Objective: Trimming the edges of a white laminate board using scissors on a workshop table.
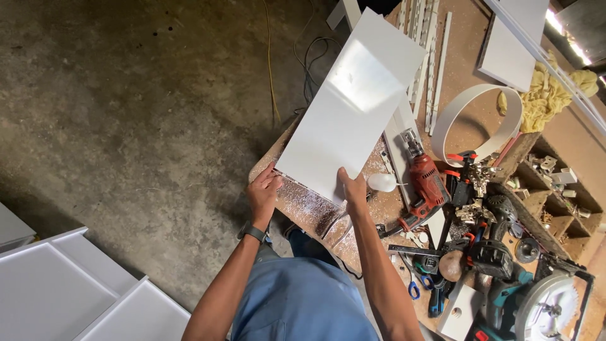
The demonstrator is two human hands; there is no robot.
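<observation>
White laminated panel (350, 104) lies over the sawdust-strewn workbench (309, 211), its long axis running away from the person toward the upper right. Both hands clamp its near short edge: left hand (264, 192) at the left corner, right hand (353, 188) at the right corner, equally close, beside a red drill (428, 183).

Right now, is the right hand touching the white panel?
Touching. The head view shows the right hand gripping the near edge of the white panel, fingers wrapped over it. The left hand holds the near corner too.
</observation>
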